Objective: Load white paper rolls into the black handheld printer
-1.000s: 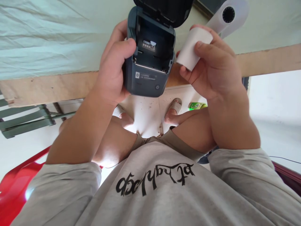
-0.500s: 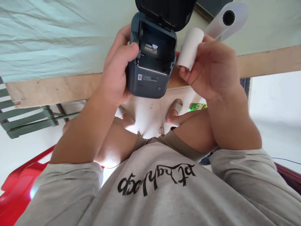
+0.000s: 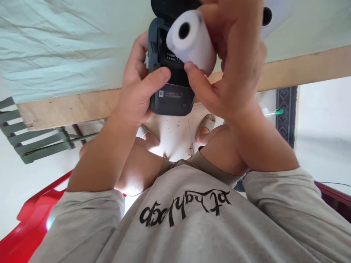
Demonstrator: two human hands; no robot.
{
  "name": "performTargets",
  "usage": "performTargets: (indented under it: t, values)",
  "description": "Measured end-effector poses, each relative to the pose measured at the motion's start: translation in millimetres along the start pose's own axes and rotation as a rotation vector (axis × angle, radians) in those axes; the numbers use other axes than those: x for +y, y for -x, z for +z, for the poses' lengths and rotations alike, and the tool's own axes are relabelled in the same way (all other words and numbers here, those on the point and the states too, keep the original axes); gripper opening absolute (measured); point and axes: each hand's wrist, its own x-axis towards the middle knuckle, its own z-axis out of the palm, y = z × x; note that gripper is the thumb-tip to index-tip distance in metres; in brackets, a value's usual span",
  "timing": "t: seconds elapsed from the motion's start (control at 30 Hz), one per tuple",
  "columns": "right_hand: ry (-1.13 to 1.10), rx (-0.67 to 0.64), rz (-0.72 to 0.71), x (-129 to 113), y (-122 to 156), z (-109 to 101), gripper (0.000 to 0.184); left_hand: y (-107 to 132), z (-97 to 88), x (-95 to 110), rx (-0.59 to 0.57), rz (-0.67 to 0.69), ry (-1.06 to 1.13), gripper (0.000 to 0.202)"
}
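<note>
My left hand (image 3: 139, 89) grips a small dark grey printer (image 3: 171, 98) by its left side, thumb laid across its front. The printer's lid stands open at the top edge of the view. My right hand (image 3: 233, 62) pinches a white paper roll (image 3: 192, 40) between thumb and fingers, right over the printer's open bay. The roll's dark core hole faces me. The roll hides most of the bay.
A table edge of bare wood (image 3: 301, 67) with a pale green cloth (image 3: 68, 44) runs behind the hands. A second white roll (image 3: 274, 16) lies on the cloth, partly hidden. A green slatted chair (image 3: 35, 140) is at the left, a red plastic chair (image 3: 30, 223) below it.
My right hand has swung the paper roll from the printer's right side to in front of its open bay, turning the core hole toward me. The left hand keeps its grip.
</note>
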Motion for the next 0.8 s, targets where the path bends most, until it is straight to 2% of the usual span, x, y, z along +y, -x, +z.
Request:
performTargets:
  t: [0.07, 0.17, 0.3, 0.43, 0.57, 0.67, 0.73, 0.77, 0.8]
  values:
    - [0.206, 0.049, -0.152, 1, -3, 1, 0.048, 3, 5.6, 0, 0.046, 0.016, 0.013, 0.041]
    - [0.492, 0.084, -0.316, -1, -6, 3, 0.033, 5, 14.3, 0, 0.110, -0.005, 0.020, 0.036]
    - [0.552, 0.048, -0.478, -4, -7, 2, 0.010, 4, 19.6, 2, 0.152, -0.004, 0.044, 0.034]
    - [0.587, 0.088, -0.599, -6, -3, -2, 0.004, 4, 20.6, 7, 0.128, -0.048, 0.078, 0.030]
    - [0.637, -0.015, -0.716, -4, 5, 1, 0.003, 3, 16.2, 6, 0.120, -0.020, 0.069, 0.032]
    - [0.687, -0.069, -0.765, 1, 7, 3, 0.013, 3, 8.5, 6, 0.047, -0.036, -0.004, 0.044]
    - [0.607, -0.097, -0.764, 3, 7, 0, 0.020, 1, 2.1, 6, 0.054, -0.053, -0.052, 0.051]
    - [0.499, -0.102, -0.676, 4, 7, -3, 0.022, 0, -1.1, 6, 0.059, -0.062, -0.075, 0.053]
    - [0.357, -0.108, -0.519, 4, 7, -7, 0.024, -1, -4.0, 5, 0.069, -0.063, -0.099, 0.055]
